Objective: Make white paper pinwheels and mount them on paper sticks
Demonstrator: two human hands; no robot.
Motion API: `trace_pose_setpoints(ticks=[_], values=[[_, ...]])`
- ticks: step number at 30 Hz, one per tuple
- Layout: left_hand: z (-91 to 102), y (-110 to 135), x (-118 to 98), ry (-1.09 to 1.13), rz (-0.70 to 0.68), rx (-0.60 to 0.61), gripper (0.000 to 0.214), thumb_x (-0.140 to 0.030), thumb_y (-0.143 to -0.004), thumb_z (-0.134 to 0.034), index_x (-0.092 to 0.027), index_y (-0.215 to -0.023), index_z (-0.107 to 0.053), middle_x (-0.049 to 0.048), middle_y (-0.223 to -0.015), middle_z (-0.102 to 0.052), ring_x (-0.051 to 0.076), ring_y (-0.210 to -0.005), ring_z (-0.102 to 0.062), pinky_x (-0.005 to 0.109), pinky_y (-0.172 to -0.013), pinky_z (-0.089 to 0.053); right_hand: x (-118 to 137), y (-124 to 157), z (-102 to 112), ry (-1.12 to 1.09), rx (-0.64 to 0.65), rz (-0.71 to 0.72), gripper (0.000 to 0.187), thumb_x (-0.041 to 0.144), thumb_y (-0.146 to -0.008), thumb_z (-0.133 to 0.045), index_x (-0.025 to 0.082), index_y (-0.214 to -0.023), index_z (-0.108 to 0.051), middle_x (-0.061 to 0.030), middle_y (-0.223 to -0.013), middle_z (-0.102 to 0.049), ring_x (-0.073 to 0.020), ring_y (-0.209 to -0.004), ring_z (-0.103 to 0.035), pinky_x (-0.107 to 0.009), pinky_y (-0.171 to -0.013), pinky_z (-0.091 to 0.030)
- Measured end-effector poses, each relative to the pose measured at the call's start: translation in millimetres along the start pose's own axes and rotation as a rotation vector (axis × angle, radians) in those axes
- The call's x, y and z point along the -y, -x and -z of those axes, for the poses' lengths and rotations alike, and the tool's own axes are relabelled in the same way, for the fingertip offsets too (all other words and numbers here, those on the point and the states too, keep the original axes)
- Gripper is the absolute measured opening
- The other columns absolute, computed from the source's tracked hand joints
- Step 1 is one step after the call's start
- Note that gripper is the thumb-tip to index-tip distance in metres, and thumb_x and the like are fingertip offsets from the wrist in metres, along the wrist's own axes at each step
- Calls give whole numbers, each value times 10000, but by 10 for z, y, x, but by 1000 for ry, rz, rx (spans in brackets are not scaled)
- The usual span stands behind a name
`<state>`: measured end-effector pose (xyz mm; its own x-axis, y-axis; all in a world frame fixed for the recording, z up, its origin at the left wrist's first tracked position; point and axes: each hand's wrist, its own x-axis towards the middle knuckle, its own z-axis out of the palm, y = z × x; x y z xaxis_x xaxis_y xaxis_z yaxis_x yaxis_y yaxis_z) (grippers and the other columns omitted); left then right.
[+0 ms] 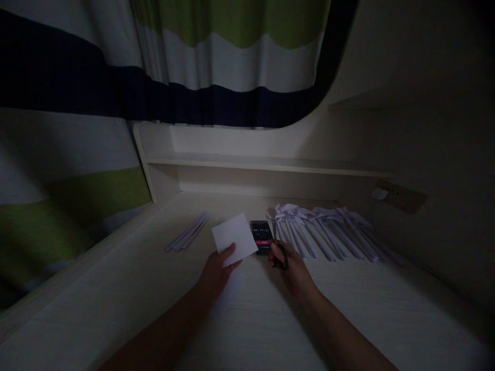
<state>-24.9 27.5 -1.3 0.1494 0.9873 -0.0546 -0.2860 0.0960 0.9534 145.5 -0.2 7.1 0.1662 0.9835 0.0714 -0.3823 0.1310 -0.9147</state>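
A white square of paper [234, 234] is pinched in my left hand [222, 265], thumb on top and fingers beneath, held tilted above the desk. My right hand [288, 263] grips a pair of scissors [284, 257] by its dark handles, blades pointing up and away from me. Paper and scissors are apart. Between and behind my hands lies a phone [262, 234] with a running timer on its screen. Under my left hand, another pale sheet [231, 291] shows dimly on the desk.
Several rolled paper sticks with folded paper tops [325, 232] lie in a row at the right. A few plain paper sticks [188, 232] lie at the left. Behind the desk [255, 330] runs a shelf [263, 163]; striped curtains [232, 62] hang above and left. A socket [402, 196] is on the right wall.
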Motion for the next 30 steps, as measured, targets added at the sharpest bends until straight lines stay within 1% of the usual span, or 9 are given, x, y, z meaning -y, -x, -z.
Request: trace_pose_setpoints(ticks=[4, 6, 8, 13, 17, 21, 24, 27, 30], values=[[-110, 106, 7, 6, 121, 191, 379, -332, -651, -626, -106, -955, -614, 138, -963, -636, 242, -860, -599, 349, -721, -481, 17, 29, -27, -24, 26, -5, 302, 298, -588, -703, 180, -821, -552, 9, -698, -613, -138, -634, -562, -249, -583, -425], [-148, 162, -3, 10, 131, 270, 394, -327, -644, -633, -98, -964, -616, 133, -908, -655, 242, -804, -615, 354, -715, -474, -18, 48, -49, -47, 11, -28, 372, 254, -536, -728, 184, -846, -535, -9, -761, -634, -169, -670, -583, -278, -600, -442], [-162, 190, -22, 28, 128, 298, 400, -323, -636, -640, -89, -960, -619, 128, -865, -666, 244, -775, -620, 348, -699, -471, -50, 61, -60, -58, -16, -31, 370, 221, -515, -726, 177, -830, -537, -17, -761, -640, -180, -667, -589, -304, -624, -452], [-145, 144, -57, 147, 77, 247, 325, -348, -671, -606, -108, -889, -631, 109, -852, -663, 216, -790, -610, 301, -681, -467, -67, 61, -49, -131, -103, -11, 281, 154, -514, -704, 180, -749, -554, -1, -750, -645, -176, -708, -597, -316, -709, -447], [-166, 119, 9, 208, 32, 204, 234, -320, -661, -625, -155, -827, -615, 46, -808, -649, 148, -720, -596, 253, -626, -462, -43, 51, -40, -223, -163, 63, 303, 142, -529, -701, 185, -796, -563, -3, -814, -649, -181, -778, -593, -311, -731, -446], [-228, 166, 120, 51, 112, 289, 249, -329, -641, -643, -115, -765, -613, 55, -722, -632, 118, -599, -572, 227, -536, -444, -55, 65, -47, -210, -157, 97, 310, 163, -551, -696, 180, -829, -560, -13, -827, -645, -175, -738, -590, -304, -675, -454], [-259, 193, 163, -54, 144, 318, 264, -321, -640, -641, -106, -792, -616, 47, -643, -629, 106, -508, -549, 234, -506, -438, -74, 85, -66, -168, -120, 87, 312, 174, -552, -703, 183, -825, -552, -9, -804, -638, -162, -695, -581, -286, -633, -447], [-251, 182, 150, -87, 139, 263, 236, -296, -623, -652, -100, -753, -626, 40, -576, -622, 109, -459, -535, 239, -483, -431, -48, 97, -86, -98, -115, 94, 305, 206, -553, -713, 190, -807, -543, 11, -740, -620, -141, -652, -562, -269, -614, -433], [-208, 138, 95, -85, 109, 158, 231, -313, -625, -645, -82, -641, -639, 69, -587, -638, 113, -477, -548, 234, -501, -430, 16, 90, -88, 51, -94, 99, 272, 280, -589, -694, 183, -796, -546, 32, -628, -575, -117, -594, -526, -247, -597, -408]])
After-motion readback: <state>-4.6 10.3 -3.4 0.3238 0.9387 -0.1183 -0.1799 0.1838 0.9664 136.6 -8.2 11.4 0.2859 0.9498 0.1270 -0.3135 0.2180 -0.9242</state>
